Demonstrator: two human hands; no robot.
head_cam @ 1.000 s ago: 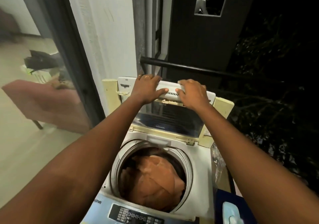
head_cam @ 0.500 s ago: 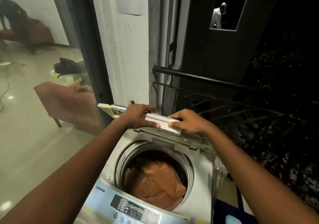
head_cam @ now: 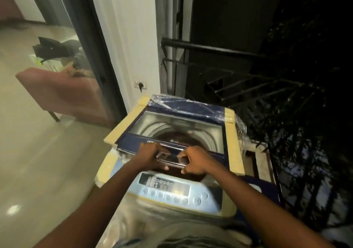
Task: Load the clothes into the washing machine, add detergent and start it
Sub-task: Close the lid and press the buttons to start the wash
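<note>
A top-loading washing machine [head_cam: 234,152] stands in front of me, wrapped in plastic with tan corner guards. Its glass lid [head_cam: 172,125] lies almost flat over the tub. Through the glass I see the steel drum and dark reddish-brown clothes [head_cam: 177,136] inside. My left hand [head_cam: 150,155] and my right hand [head_cam: 194,160] both grip the lid's front handle [head_cam: 172,157], side by side. The control panel [head_cam: 172,189], with a display and a row of round buttons, sits just below my hands. No detergent shows.
A black balcony railing [head_cam: 219,50] runs behind and to the right of the machine, with darkness beyond. A wall socket [head_cam: 140,85] sits on the white wall at the back left. Left of the dark door frame are a pink bench [head_cam: 57,93] and a tiled floor.
The lid stood folded upright at the back a second ago. Both hands have swung it forward and down, and it now covers the tub. The clothes show only through the glass.
</note>
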